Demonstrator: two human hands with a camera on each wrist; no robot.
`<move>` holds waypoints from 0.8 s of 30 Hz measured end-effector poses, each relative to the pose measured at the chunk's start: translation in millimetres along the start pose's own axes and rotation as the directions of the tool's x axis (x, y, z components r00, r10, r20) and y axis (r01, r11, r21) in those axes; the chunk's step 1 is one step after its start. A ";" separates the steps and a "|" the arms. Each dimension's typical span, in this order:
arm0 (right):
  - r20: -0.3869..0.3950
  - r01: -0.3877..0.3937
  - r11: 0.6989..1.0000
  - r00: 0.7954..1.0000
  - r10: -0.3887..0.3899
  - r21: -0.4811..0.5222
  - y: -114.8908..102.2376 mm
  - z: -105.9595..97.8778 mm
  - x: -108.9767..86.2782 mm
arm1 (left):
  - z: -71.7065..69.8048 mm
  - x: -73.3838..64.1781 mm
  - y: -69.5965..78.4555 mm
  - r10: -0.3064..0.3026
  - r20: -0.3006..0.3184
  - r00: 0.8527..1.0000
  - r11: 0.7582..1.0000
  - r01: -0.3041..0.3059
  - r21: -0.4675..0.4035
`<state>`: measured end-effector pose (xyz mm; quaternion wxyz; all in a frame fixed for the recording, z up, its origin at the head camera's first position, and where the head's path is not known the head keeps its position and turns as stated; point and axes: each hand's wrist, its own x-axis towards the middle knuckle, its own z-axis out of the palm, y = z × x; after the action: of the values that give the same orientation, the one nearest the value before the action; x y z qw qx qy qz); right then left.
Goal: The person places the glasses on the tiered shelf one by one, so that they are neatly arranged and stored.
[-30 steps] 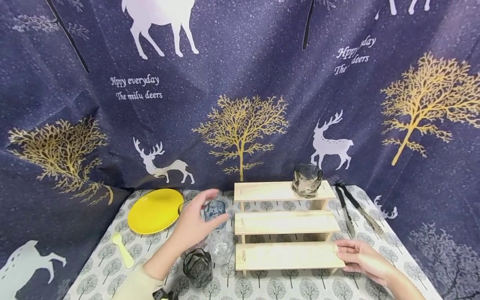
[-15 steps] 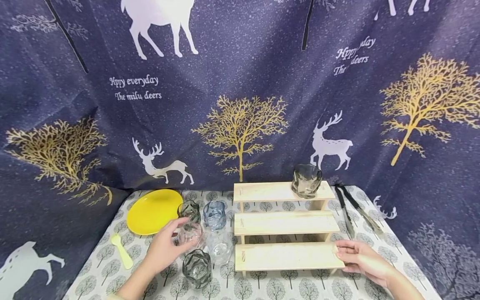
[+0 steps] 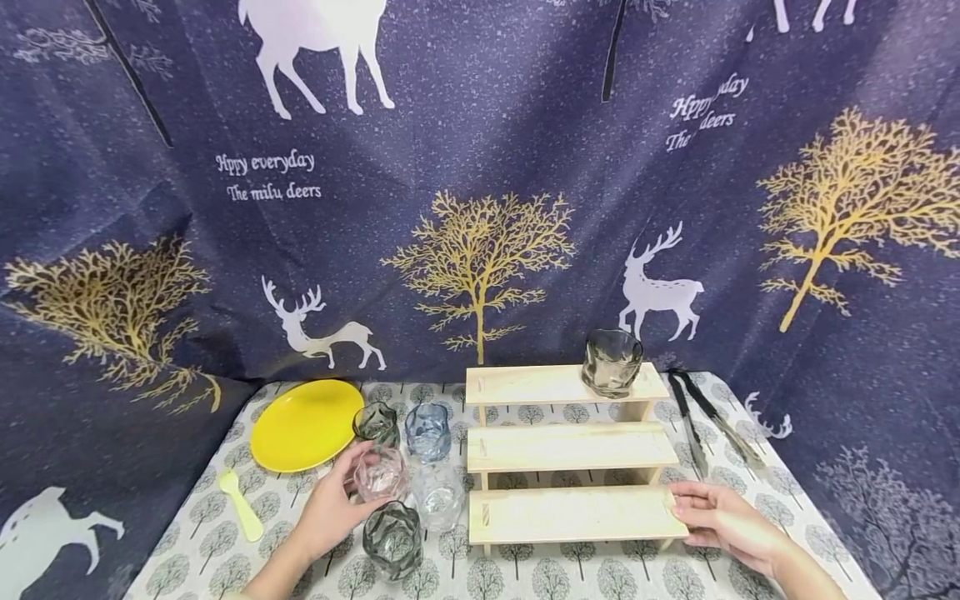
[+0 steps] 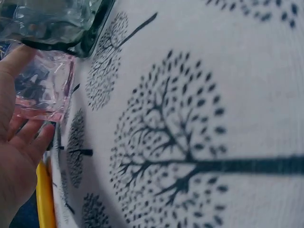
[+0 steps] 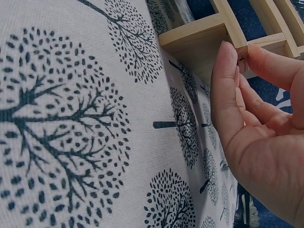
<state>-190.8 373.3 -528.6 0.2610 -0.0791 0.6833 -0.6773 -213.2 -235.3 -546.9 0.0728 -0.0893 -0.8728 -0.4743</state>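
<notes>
In the head view my left hand [image 3: 330, 506] reaches round a clear pinkish glass [image 3: 380, 473], thumb on the near side and fingers on the far side. The left wrist view shows the pink glass [image 4: 45, 85] between thumb and fingers. A dark grey glass [image 3: 393, 540] stands just in front, near the thumb. A clear glass [image 3: 438, 497], a blue glass [image 3: 428, 432] and another dark glass [image 3: 377, 423] stand round it. My right hand [image 3: 723, 521] pinches the right end of the lowest board of a three-step wooden rack [image 3: 577, 515], also seen in the right wrist view [image 5: 232, 28].
A smoky glass [image 3: 612, 363] sits on the rack's top step, toward the right. A yellow plate [image 3: 306, 426] and a pale yellow fork [image 3: 241, 505] lie at the left. Black-handled tongs [image 3: 708, 425] lie right of the rack. A dark deer-print cloth hangs behind the table.
My left hand has moved from beside the blue glass back and down to the pinkish glass, and its fingers have come round it. The right hand stays on the rack.
</notes>
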 end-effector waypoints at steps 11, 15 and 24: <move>0.039 0.005 0.999 0.999 -0.007 0.054 -0.5 -0.9 -0.8 | 7.3 -0.5 -8.4 -0.038 0.005 0.999 0.986 0.039 -0.163; 0.047 0.003 0.997 0.999 -0.007 0.076 0.9 -1.7 -1.8 | 6.0 -1.8 -5.8 -0.042 0.005 0.999 0.976 0.042 -0.215; 0.032 0.011 0.998 0.999 -0.012 0.057 2.4 -1.6 -0.1 | 6.1 -6.4 -13.0 -0.008 -0.019 1.000 0.972 0.003 -0.235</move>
<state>-190.9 374.9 -531.0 0.2703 -0.0866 0.6588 -0.6967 -210.2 -237.7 -562.2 0.0693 -0.0902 -0.8101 -0.5751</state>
